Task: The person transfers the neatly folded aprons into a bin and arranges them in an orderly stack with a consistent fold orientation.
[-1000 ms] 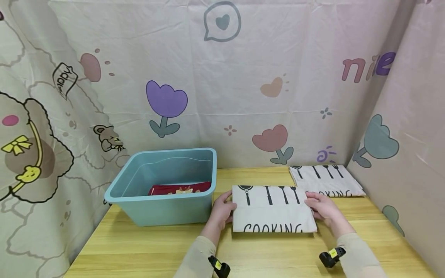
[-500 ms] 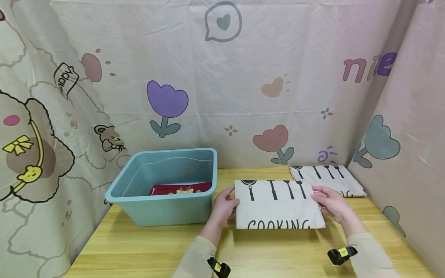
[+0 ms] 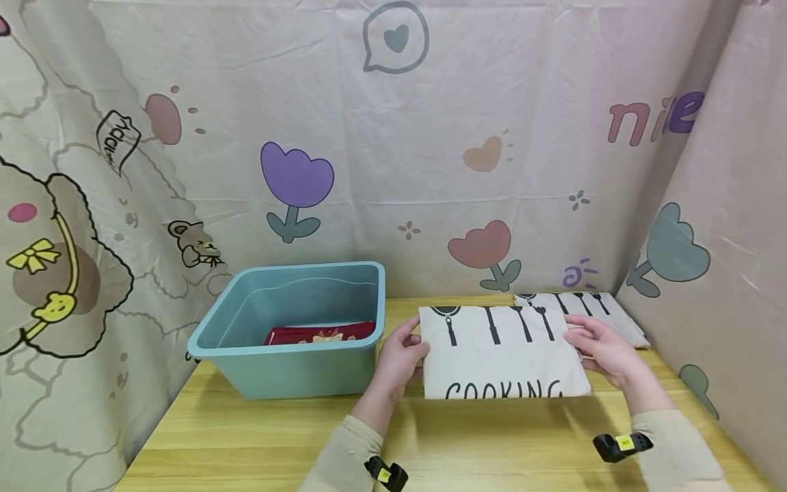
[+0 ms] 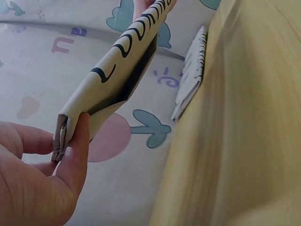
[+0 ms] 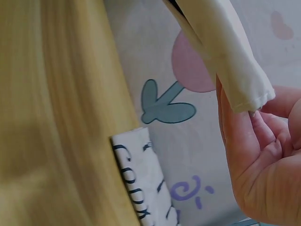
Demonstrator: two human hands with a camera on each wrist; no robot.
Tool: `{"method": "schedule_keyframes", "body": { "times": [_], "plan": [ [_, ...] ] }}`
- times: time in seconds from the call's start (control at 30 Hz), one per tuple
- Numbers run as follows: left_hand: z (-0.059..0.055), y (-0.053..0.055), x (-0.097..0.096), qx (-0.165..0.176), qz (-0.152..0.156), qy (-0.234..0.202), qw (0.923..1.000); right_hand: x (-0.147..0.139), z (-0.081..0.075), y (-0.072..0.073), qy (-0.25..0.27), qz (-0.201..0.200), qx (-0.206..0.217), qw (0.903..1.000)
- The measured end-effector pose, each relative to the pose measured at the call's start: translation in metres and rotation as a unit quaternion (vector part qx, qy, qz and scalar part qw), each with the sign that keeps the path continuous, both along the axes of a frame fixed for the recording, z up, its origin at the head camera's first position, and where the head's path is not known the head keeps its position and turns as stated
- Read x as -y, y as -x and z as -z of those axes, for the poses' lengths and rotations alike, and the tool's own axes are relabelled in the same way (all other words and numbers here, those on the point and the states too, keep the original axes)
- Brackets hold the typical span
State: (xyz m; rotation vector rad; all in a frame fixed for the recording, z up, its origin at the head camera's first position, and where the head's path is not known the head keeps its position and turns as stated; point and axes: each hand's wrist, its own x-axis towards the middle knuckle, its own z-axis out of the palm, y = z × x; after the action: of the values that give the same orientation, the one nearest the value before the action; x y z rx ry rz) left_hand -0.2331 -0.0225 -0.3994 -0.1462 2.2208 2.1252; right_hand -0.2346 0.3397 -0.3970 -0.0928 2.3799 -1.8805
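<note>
One wooden table (image 3: 277,441) is bearing one blue bin (image 3: 301,372). You are holding one folded white cloth (image 3: 501,359) above the table; a second folded cloth (image 3: 616,321) is lying at the back right. Your left hand (image 3: 398,359) and right hand (image 3: 610,354) are pinching the held one's opposite ends. One red cloth (image 3: 295,335) is lying inside the bin.

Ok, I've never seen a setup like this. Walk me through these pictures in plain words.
There is no machine here: a person works with a bare left hand and right hand. The wide picture comes from a camera worn on the head; the two close-ups come from wrist cameras, one per arm. On the wooden table stands a blue bin with something red inside; at the back right lies a folded white cloth. A similar cloth, printed COOKING, is held above the table: the fingers of each hand pinch one end.
</note>
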Motion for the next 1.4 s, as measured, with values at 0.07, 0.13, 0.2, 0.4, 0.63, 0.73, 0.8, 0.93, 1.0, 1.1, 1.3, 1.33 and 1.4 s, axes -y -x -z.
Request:
{"method": "schedule_keyframes", "body": {
  "times": [0.07, 0.13, 0.2, 0.4, 0.63, 0.73, 0.8, 0.93, 1.0, 1.1, 1.3, 1.33, 1.4],
  "plan": [
    [-0.005, -0.002, 0.001, -0.008, 0.006, -0.002, 0.9999, -0.002, -0.004, 0.000, 0.016, -0.006, -0.005, 0.9998],
    [-0.011, -0.004, 0.001, -0.017, 0.011, -0.007, 0.9998, -0.004, -0.009, 0.000, 0.037, -0.016, -0.012, 0.9991],
    [-0.015, -0.006, 0.002, -0.028, 0.016, -0.014, 0.9994, -0.006, -0.013, 0.000, 0.058, -0.029, -0.023, 0.9977],
    [-0.027, -0.010, 0.004, -0.053, 0.028, -0.035, 0.9976, -0.007, -0.030, -0.001, 0.075, -0.049, -0.054, 0.9946],
    [-0.046, -0.014, 0.010, -0.068, 0.034, -0.040, 0.9963, -0.004, -0.046, 0.002, 0.075, -0.052, -0.067, 0.9935],
    [-0.052, -0.014, 0.014, -0.072, 0.034, -0.030, 0.9963, 0.000, -0.052, 0.003, 0.073, -0.050, -0.071, 0.9936],
    [-0.056, -0.014, 0.017, -0.076, 0.034, -0.029, 0.9961, 0.002, -0.055, 0.003, 0.068, -0.049, -0.074, 0.9938],
    [-0.065, -0.014, 0.025, -0.081, 0.031, -0.020, 0.9960, 0.010, -0.061, 0.004, 0.043, -0.039, -0.079, 0.9952],
    [-0.069, -0.013, 0.030, -0.084, 0.028, -0.012, 0.9960, 0.015, -0.065, 0.004, 0.032, -0.035, -0.082, 0.9955],
    [-0.075, -0.013, 0.038, -0.088, 0.024, 0.004, 0.9959, 0.024, -0.069, 0.006, 0.021, -0.030, -0.093, 0.9950],
    [-0.083, -0.013, 0.054, -0.096, 0.021, 0.016, 0.9950, 0.041, -0.076, 0.008, 0.003, -0.021, -0.112, 0.9934],
    [-0.084, -0.012, 0.057, -0.096, 0.020, 0.017, 0.9950, 0.044, -0.077, 0.008, 0.004, -0.021, -0.112, 0.9934],
    [-0.085, -0.012, 0.062, -0.097, 0.018, 0.021, 0.9949, 0.050, -0.078, 0.008, 0.013, -0.024, -0.112, 0.9933]
  ]
}}
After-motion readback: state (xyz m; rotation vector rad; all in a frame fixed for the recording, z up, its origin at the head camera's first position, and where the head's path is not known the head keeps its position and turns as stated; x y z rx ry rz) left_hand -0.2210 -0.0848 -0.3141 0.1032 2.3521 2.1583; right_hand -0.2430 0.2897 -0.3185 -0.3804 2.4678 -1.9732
